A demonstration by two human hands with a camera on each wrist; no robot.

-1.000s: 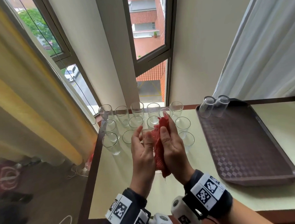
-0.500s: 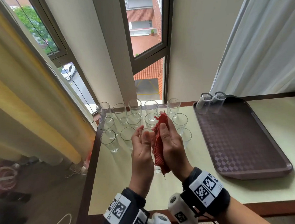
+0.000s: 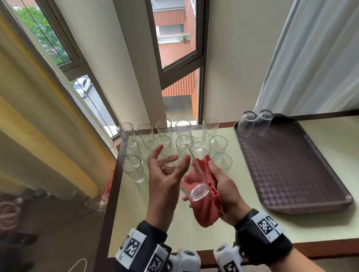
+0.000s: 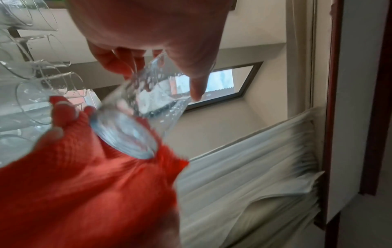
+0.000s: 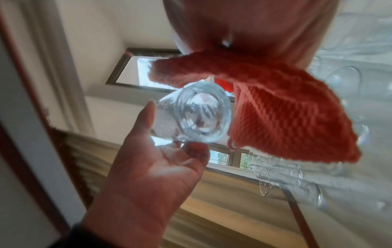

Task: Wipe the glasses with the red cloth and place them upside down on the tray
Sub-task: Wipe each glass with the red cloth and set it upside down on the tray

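Now the right hand (image 3: 224,187) cradles the tilted glass (image 3: 193,176) in the cloth (image 3: 206,206), the left hand (image 3: 166,177) loose-fingered at its rim, above the tabletop (image 3: 137,220); turning it slowly should dry every side.

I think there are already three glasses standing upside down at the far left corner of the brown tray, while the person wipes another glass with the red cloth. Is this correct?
Not quite: the head view shows only two upside-down glasses at the far left corner of the brown tray, not three. The rest holds: the person wipes another glass with the red cloth.
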